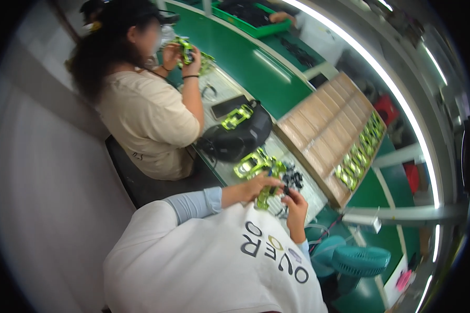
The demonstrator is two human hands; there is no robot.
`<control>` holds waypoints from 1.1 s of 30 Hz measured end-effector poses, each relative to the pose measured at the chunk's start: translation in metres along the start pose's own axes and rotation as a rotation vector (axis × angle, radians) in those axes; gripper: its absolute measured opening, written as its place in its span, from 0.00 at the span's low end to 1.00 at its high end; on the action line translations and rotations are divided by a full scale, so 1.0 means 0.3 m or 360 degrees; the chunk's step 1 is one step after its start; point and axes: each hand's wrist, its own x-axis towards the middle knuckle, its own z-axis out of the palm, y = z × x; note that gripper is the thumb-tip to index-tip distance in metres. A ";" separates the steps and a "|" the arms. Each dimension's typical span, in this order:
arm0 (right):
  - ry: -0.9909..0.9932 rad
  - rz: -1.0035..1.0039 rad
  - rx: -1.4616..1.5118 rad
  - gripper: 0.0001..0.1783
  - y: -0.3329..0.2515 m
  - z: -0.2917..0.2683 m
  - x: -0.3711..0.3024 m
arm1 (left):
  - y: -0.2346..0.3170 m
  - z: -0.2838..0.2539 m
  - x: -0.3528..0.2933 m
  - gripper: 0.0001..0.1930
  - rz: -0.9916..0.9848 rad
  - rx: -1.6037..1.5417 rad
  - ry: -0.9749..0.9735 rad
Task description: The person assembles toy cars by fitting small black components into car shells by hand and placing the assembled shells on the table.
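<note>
My left hand [255, 187] is closed on a lime-green plastic frame [265, 199], held upright close to my body. Pinched in the fingers of my right hand [296, 206] is a small black part [286, 191], right beside that frame. Just beyond my hands lies a small pile of black parts [294, 179] on the light work mat. Further lime-green frames [250, 164] rest to the left of the pile. Blur hides the finer shape of both held pieces.
A divided cardboard box [318, 130] stands at right, several green frames [360, 151] in its right-hand row. Beyond my left arm are a black bag [240, 140] and a co-worker [146, 109] handling another green frame. A teal fan [361, 261] stands at lower right.
</note>
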 end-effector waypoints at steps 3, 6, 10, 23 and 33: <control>-0.0032 -0.0019 0.0062 0.15 -0.038 0.005 0.009 | 0.012 -0.020 0.009 0.17 -0.0074 -0.0096 -0.0106; -0.0007 0.0013 0.0167 0.15 -0.042 0.019 0.007 | 0.022 -0.033 0.011 0.18 -0.0111 -0.0130 -0.0179; 0.0007 0.0025 0.0129 0.13 -0.036 -0.007 0.000 | 0.014 -0.017 0.017 0.18 -0.0107 -0.0065 -0.0208; 0.0014 -0.0541 -0.0368 0.08 -0.209 0.070 -0.060 | 0.024 0.030 0.005 0.29 -0.0214 -0.0327 -0.0118; 0.0053 -0.1086 -0.1028 0.11 -0.222 0.109 -0.068 | 0.035 0.058 -0.003 0.31 -0.0275 -0.0410 -0.0459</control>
